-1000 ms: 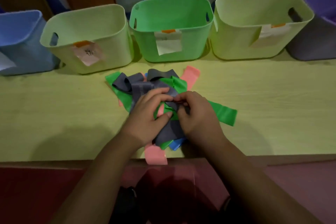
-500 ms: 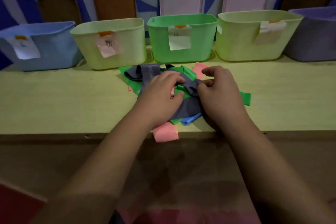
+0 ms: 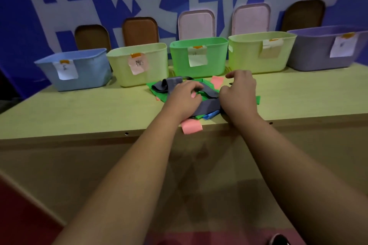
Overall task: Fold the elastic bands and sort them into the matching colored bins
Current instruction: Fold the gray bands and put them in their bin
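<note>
A tangled pile of elastic bands lies on the table in front of the bins: a grey band (image 3: 207, 106) on top, a green band (image 3: 159, 93) beneath, a pink band (image 3: 191, 126) hanging over the front edge and a blue band (image 3: 211, 114). My left hand (image 3: 184, 98) rests on the pile with its fingers curled around the grey band. My right hand (image 3: 239, 90) grips the same grey band at its right side. Five labelled bins stand behind: blue bin (image 3: 79, 69), pale yellow bin (image 3: 139, 64), green bin (image 3: 199, 55), second pale yellow bin (image 3: 258, 51) and purple-grey bin (image 3: 326, 47).
The yellow-green table (image 3: 79, 113) ends in a front edge just below the pile. Brown and pink trays (image 3: 196, 24) lean on the blue wall behind the bins. Another pink band end (image 3: 217, 80) lies near the green bin.
The camera has tilted up and back, showing more wall and the table front. Both hands stay on the grey band; my right hand has shifted slightly right.
</note>
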Tool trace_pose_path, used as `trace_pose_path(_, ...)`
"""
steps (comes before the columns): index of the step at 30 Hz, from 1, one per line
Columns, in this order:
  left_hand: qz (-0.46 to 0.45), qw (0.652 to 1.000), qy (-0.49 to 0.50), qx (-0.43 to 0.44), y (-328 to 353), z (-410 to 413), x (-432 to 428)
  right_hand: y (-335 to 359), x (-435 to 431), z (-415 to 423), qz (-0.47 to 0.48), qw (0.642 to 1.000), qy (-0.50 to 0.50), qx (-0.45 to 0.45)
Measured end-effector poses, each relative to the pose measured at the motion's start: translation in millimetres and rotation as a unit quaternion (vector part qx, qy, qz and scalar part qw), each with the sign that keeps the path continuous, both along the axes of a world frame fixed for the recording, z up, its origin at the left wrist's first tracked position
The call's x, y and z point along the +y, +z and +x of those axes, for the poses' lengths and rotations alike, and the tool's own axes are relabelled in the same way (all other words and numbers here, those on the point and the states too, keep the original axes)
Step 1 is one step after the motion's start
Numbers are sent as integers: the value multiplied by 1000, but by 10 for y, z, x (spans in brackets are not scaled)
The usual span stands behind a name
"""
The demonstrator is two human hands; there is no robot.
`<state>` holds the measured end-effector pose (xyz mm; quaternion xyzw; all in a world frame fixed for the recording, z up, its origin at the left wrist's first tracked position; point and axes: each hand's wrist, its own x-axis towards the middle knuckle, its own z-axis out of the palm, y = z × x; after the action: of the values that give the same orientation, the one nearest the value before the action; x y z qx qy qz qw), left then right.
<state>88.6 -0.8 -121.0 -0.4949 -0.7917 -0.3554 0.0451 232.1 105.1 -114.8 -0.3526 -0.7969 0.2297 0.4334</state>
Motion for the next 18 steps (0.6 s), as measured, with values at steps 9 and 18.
trace_pose_path(9,11,1000,-2,-22,-12,-32,-1,3,192,11,-49,994,-64,-75)
trace_pose_path(18,36,998,-42,20,44,45,-78,60,593,271,-109,971,-104,-185)
